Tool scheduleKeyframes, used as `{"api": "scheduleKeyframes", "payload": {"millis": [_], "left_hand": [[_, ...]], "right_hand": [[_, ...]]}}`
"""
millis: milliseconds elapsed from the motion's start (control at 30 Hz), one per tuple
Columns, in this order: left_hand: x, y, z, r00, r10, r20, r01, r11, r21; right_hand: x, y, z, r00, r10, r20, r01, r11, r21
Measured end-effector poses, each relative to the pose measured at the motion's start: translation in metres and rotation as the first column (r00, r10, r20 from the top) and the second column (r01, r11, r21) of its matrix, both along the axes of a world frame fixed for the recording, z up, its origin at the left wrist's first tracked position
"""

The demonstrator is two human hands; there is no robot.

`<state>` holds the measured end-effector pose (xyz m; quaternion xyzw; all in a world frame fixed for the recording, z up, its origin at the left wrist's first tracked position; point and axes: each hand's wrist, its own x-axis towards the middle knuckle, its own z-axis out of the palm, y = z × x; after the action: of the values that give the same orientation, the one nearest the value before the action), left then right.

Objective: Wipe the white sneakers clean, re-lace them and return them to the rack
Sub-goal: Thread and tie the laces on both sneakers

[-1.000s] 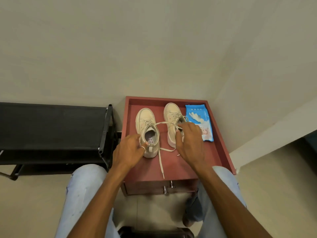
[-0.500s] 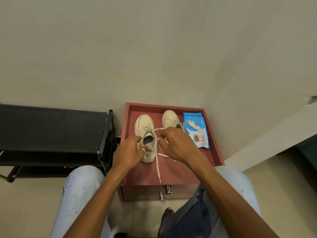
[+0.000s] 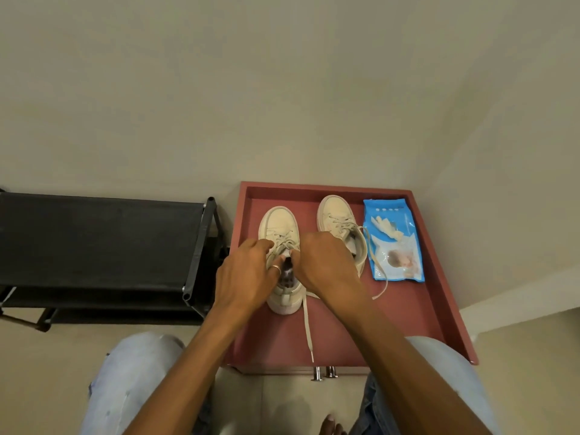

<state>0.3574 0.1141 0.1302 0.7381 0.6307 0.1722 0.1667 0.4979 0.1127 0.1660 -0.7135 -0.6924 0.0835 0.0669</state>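
**Re-lacing in hand on the first sneaker**

Both white sneakers stand on the red bench (image 3: 405, 324), toes toward 12 o'clock. The sneaker (image 3: 278, 223) being worked sits left of centre. The second sneaker (image 3: 334, 211) is just beside it toward 1 o'clock, and the wipes pack (image 3: 394, 246) lies flat at 2 o'clock. The black rack (image 3: 100, 240) stands off the bench at 9 o'clock with nothing on its top shelf.

The left hand (image 3: 248, 277) grips the sneaker from its 9 o'clock side, its fingers (image 3: 265, 244) curled over the upper eyelets. The right hand (image 3: 326, 265) comes in from 3 o'clock, its fingers closed in a pinch on the lace (image 3: 307, 328) at the tongue. The exact contact is partly hidden by the knuckles. One free end of that lace trails across the bench toward 6 o'clock, nearly to the front edge.

The step looks like re-lacing, with the top eyelets of this sneaker left to finish. The second sneaker's loose lace (image 3: 372, 262) hangs out over the wipes pack, so it seems unfinished too.

The next move probably calls for drawing the pinched lace snug through its eyelet while the left hand steadies the sneaker. The trailing end then has to be fetched from 6 o'clock. The rack comes last.
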Motion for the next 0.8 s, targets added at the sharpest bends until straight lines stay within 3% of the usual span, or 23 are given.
{"api": "scheduleKeyframes", "payload": {"millis": [167,600,800], "left_hand": [[-0.001,0.006,-0.004,0.996,-0.015,-0.089,0.01,0.998,-0.058],[-0.004,0.004,0.004,0.966,-0.08,-0.248,0.032,0.981,-0.191],[-0.008,0.014,-0.005,0.993,-0.118,0.001,0.116,0.976,-0.184]], "right_hand": [[-0.001,0.007,-0.011,0.995,0.039,0.087,-0.028,0.991,-0.127],[-0.002,0.003,-0.01,0.992,0.127,-0.006,-0.12,0.923,-0.367],[0.019,0.018,-0.003,0.983,-0.039,-0.178,-0.022,0.944,-0.328]]}}
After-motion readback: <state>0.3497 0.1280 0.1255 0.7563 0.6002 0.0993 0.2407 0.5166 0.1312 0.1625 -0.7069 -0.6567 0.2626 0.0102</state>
